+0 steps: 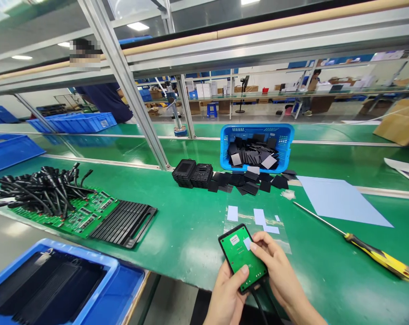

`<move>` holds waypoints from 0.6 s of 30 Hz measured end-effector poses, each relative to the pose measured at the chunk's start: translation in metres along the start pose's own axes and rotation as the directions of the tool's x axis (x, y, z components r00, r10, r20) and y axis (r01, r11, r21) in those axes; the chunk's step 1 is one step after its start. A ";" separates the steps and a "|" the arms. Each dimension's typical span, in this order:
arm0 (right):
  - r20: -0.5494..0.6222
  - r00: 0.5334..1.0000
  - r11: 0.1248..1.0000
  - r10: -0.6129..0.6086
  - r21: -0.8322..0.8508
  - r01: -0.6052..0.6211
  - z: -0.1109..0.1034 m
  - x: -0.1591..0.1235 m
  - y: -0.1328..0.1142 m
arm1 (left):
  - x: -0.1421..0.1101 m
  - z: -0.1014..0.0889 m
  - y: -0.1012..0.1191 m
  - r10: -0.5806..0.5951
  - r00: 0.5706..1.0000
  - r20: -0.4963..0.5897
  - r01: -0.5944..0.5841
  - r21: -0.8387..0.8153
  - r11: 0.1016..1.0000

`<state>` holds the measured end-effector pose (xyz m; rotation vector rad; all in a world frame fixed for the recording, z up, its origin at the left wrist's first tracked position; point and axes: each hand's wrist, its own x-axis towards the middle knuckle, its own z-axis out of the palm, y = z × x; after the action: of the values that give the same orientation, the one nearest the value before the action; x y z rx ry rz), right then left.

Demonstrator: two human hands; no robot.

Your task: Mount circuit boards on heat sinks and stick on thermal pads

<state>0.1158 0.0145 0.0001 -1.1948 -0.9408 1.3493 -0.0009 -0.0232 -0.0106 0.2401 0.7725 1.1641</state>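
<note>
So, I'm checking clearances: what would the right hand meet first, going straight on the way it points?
The board, most likely: the right hand points up-left across it, its thumb seemingly touching it, though depth is unclear.

An electronics assembly workshop, most likely on a factory floor. A long green workbench (pixel 177 221) runs beneath a metal frame (pixel 123 76). On it are loose green circuit boards (pixel 89 217), a heap of black cables (pixel 50 185), a blue plastic basket (pixel 224 149) of flat black parts (pixel 251 155) and a yellow-and-black screwdriver (pixel 368 251). Beyond, under ceiling lights (pixel 138 26), two other people, one near (pixel 104 101) and one far (pixel 313 81), are among more benches and storage boxes.
</note>
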 end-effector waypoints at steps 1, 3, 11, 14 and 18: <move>0.059 0.996 0.996 0.069 0.057 -0.072 -0.001 0.000 -0.002 | 0.000 0.000 0.001 -0.008 1.000 0.002 0.008 0.005 1.000; 0.107 0.990 0.992 0.094 0.075 -0.102 -0.006 0.002 -0.007 | 0.001 -0.001 0.004 -0.023 1.000 0.005 0.023 0.018 1.000; 0.093 0.936 0.657 -0.341 -0.689 0.307 -0.085 0.060 -0.031 | 0.015 -0.011 0.015 -0.081 0.996 -0.041 0.083 0.049 0.995; 0.093 0.920 0.560 -0.380 -0.769 0.309 -0.113 0.088 -0.030 | 0.024 -0.015 0.017 -0.102 0.994 -0.041 0.104 0.052 0.993; 0.177 0.914 0.491 -0.364 -0.798 0.350 -0.122 0.103 -0.018 | 0.034 -0.019 0.017 -0.131 0.990 -0.052 0.135 0.074 0.988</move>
<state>0.2438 0.1084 -0.0211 -1.5495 -1.8150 0.5030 -0.0197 0.0101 -0.0293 0.2221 0.8634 1.0182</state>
